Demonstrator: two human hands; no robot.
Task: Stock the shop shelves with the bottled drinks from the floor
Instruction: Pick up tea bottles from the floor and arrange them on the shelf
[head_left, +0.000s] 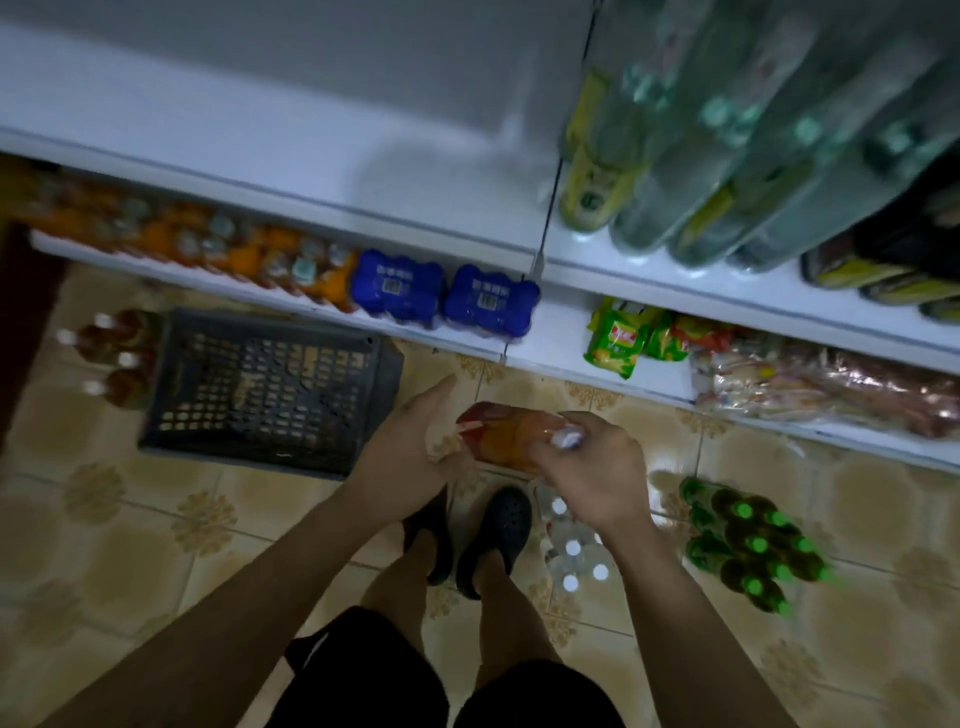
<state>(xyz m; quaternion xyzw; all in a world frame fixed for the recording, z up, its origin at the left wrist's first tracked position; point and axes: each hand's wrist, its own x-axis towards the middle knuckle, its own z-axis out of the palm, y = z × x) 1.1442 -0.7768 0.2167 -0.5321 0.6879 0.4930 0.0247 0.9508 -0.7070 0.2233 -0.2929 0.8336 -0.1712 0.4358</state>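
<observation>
Above floor tiles (156, 519), right hand (592, 467) is gripping a bottle (506, 434); left hand (415, 441) is hovering open, empty.

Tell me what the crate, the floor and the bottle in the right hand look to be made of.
Crate: dark moulded plastic, matt, going by its lattice of holes.
Floor: glazed ceramic tile, likely; glossy, with grout lines and a printed pattern.
Bottle, held by the right hand: clear plastic, probably; amber liquid shows through, white cap. Blur leaves it open.
</observation>
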